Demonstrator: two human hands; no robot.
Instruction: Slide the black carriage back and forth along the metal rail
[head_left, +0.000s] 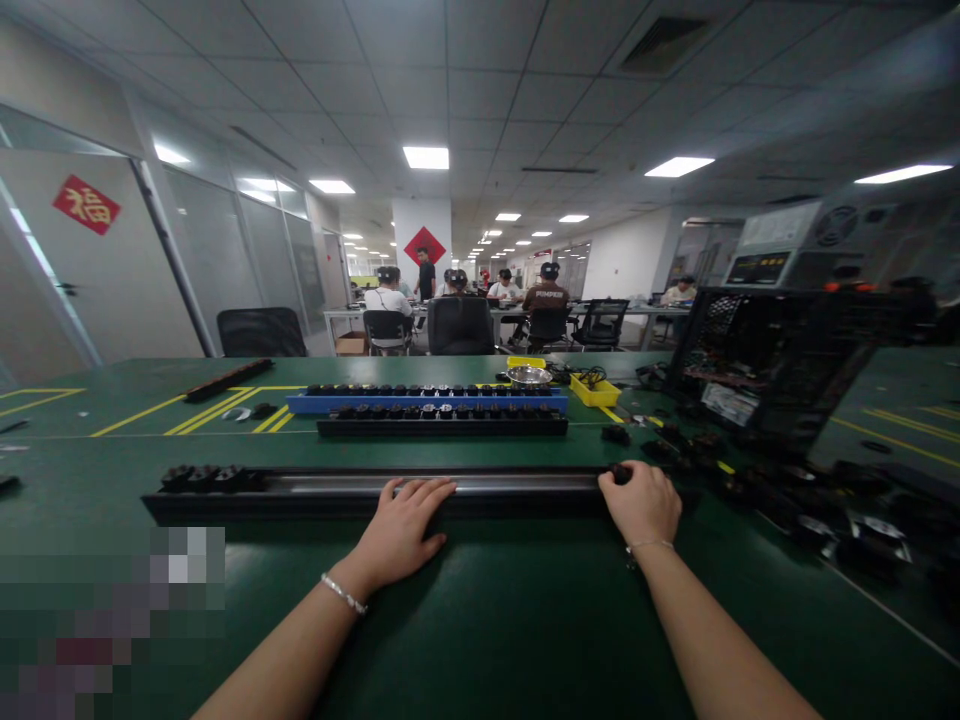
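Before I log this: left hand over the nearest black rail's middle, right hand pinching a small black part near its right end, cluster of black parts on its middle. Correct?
Not quite: in the head view the cluster of black parts sits at the left end of the nearest black rail, not its middle. Left hand, right hand and small black part are as stated.

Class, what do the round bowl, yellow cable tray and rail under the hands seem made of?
Round bowl: probably polished steel, brightly reflective. Yellow cable tray: likely smooth plastic, evenly coloured. Rail: possibly black-coated metal; its inner strip gleams.
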